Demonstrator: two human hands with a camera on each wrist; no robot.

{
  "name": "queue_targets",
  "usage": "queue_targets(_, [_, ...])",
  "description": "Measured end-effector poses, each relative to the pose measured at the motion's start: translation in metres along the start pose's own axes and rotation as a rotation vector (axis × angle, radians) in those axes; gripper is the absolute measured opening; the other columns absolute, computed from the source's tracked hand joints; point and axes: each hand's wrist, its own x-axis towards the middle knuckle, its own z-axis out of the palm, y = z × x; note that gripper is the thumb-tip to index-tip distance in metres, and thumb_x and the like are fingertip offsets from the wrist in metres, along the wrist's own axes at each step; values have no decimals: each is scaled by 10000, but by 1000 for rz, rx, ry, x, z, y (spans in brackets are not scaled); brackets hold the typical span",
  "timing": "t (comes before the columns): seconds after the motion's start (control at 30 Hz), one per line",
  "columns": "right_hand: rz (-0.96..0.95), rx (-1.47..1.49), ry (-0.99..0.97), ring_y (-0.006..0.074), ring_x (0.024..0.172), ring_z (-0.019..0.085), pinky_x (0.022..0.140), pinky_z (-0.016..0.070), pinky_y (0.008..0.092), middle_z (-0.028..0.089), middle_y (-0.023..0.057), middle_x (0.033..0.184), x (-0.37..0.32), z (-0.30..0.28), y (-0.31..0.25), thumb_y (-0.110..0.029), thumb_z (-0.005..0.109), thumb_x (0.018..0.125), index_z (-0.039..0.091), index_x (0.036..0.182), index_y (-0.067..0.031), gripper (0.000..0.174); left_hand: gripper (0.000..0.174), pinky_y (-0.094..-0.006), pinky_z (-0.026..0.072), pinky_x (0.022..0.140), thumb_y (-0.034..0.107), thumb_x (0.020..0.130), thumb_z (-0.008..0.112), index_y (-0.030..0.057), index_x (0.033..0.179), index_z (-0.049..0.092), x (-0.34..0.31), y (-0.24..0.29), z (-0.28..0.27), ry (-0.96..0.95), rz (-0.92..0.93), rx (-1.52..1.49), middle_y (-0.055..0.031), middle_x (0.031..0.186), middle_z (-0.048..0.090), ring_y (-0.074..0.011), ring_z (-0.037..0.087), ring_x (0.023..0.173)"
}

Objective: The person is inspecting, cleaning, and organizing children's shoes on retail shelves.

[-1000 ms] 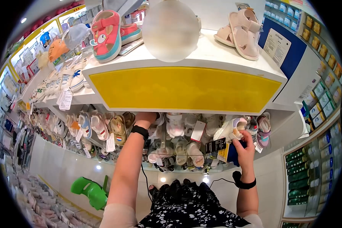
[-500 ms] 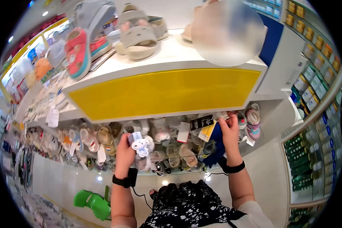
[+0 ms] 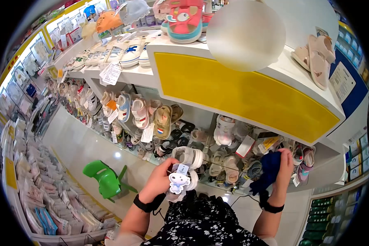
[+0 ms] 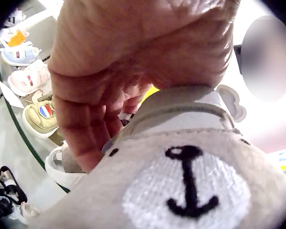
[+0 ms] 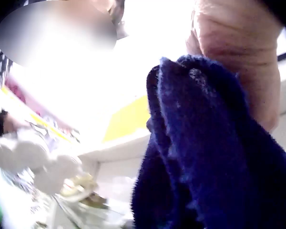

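Observation:
My left hand (image 3: pixel 162 180) grips a pair of small white sandals (image 3: pixel 183 164) with a white dog face patch, held in front of the lower shelf. In the left wrist view the fingers (image 4: pixel 93 129) curl round the white sandal (image 4: pixel 181 181), its embroidered nose and mouth filling the lower frame. My right hand (image 3: pixel 283 166) holds a dark blue cloth (image 3: pixel 267 171) close to the shoes at the right end of the lower shelf. The right wrist view shows the blue cloth (image 5: pixel 205 157) bunched under the hand (image 5: pixel 238 52).
A white display stand with a yellow front panel (image 3: pixel 242 94) carries children's sandals on top and rows of small shoes (image 3: pixel 151 119) on the glass shelf below. A green plastic stool (image 3: pixel 104 178) stands on the floor at the left. Stocked shelves line the left and right sides.
My left hand came out from under the shelf with the white sandals and lowered them. My right hand let go of the shoe and tags and dropped lower with the blue cloth.

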Motion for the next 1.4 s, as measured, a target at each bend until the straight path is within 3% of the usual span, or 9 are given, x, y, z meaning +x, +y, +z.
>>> queue_targets(0.07, [274,346,-311,108,834,534,769,427,223,561,23,911,-27,35,-22,-120,599,866,557,1073,-74,216,343,-235,469,728,31,786,685,70,1091,533,-4,3,-10,-17,22,-46,22,921,599,-70,566,820])
queue_targets(0.2, [457,162,-695,140,901,570,761,486,253,571,37,973,-29,109,-23,10,591,753,545,1111,-62,368,351,-232,468,721,27,777,694,70,1088,536,-3,-10,-30,-26,18,-66,28,912,599,-67,565,805])
queue_targets(0.33, [28,-205,-571,224,788,624,698,515,345,636,92,935,17,195,-6,-42,589,793,598,1072,-69,281,355,-224,462,731,32,762,711,68,1077,552,-13,-11,-52,-13,34,-92,30,919,598,-64,562,813])
queue_targets(0.43, [-343,-875,-345,400,1001,575,846,464,450,616,208,1084,66,266,45,-186,613,834,585,1150,-49,345,354,-230,463,751,24,775,697,66,1094,550,-24,-27,-67,22,39,-109,21,947,599,-74,566,851])
queue_targets(0.67, [-204,-1178,-615,404,1267,380,1036,356,421,363,259,1407,92,341,95,-83,499,856,401,1362,-13,521,383,-240,469,765,70,781,707,76,1129,547,-49,-40,-96,25,-50,-24,11,948,601,-83,567,854])
queue_targets(0.87, [-190,-1373,-725,396,1397,161,1103,298,424,179,210,1517,52,321,80,-234,525,875,390,1399,-66,566,387,-253,472,742,125,785,710,73,1132,545,-53,-56,-115,14,-80,-61,-17,921,608,-108,571,828])
queue_targets(1.0, [-390,-1315,-762,417,1354,267,1088,312,417,239,261,1480,-9,294,72,-362,640,809,460,1336,-30,649,356,-228,457,748,41,775,705,80,1093,549,-39,-64,-119,-29,-77,-47,26,925,601,-68,558,839])
queue_targets(1.27, [-667,-1254,-523,385,1280,396,982,428,403,378,216,1406,-83,198,84,-47,563,783,510,1258,-74,479,353,-226,460,719,49,759,715,75,1069,550,-13,-51,-111,-167,-8,-24,15,906,610,-68,567,811])
queue_targets(1.4, [-441,-1245,-299,373,1140,503,949,444,418,492,195,1290,-97,144,65,63,540,718,578,1161,-89,470,372,-225,458,715,45,752,713,75,1083,545,-15,-58,-114,-144,-29,-28,17,897,601,-68,562,802])
